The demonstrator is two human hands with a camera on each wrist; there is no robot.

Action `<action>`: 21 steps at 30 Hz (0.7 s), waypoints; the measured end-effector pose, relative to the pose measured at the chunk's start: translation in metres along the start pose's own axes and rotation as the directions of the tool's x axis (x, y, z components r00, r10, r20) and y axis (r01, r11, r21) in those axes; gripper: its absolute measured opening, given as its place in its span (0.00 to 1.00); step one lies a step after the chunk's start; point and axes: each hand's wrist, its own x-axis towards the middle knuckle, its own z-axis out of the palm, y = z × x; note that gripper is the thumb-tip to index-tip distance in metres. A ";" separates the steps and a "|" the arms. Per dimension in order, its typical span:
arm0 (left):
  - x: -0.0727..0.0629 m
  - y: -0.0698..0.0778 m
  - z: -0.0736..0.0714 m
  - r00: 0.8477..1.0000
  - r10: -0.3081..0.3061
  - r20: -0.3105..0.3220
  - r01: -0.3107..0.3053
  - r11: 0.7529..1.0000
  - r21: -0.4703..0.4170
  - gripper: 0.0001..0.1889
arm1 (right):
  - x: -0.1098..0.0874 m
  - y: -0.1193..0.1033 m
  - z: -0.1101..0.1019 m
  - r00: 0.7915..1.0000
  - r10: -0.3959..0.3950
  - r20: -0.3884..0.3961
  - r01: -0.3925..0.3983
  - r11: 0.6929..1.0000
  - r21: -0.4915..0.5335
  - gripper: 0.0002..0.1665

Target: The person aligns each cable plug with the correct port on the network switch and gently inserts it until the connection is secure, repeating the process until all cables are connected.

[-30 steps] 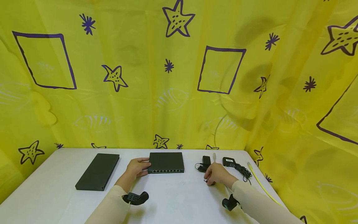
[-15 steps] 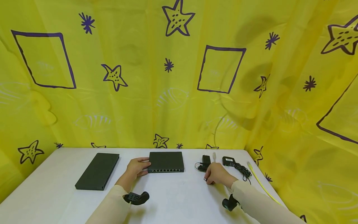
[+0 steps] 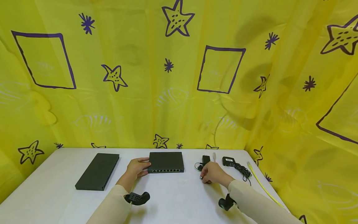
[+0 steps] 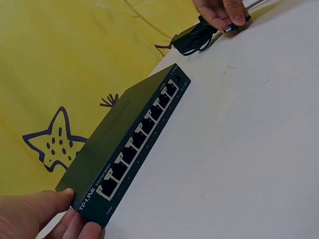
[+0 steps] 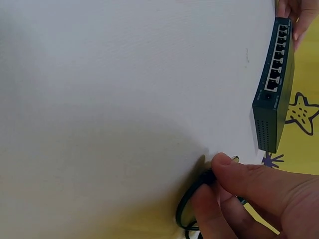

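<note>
A black TP-LINK Ethernet switch (image 3: 166, 161) lies on the white table, its row of ports facing the person. My left hand (image 3: 136, 170) grips its left end, thumb on top and fingers at the side and below, as the left wrist view shows. To the right of the switch, my right hand (image 3: 213, 173) pinches the barrel plug (image 5: 235, 160) of a thin black power cord (image 5: 184, 204) between thumb and fingers. The metal tip points toward the switch, apart from its round power socket (image 5: 268, 97). Behind that hand sits the black power adapter (image 3: 206, 159), partly covered by it.
A second flat black box (image 3: 97, 171) lies to the left on the table (image 3: 173, 199). At the right are another black adapter (image 3: 229, 161) with a bundled cord (image 3: 243, 171), a pale cable end (image 3: 214, 156) and a yellow cable (image 3: 264, 186). A yellow curtain (image 3: 139, 109) hangs behind.
My right hand has shifted slightly left toward the switch, with the barrel plug still pinched. The left hand and the switch have stayed in place.
</note>
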 end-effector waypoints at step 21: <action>0.000 0.001 0.001 1.000 -0.012 -0.008 0.012 1.000 -0.001 0.22 | 0.005 -0.027 0.008 0.993 0.067 0.096 -0.081 0.985 0.153 0.08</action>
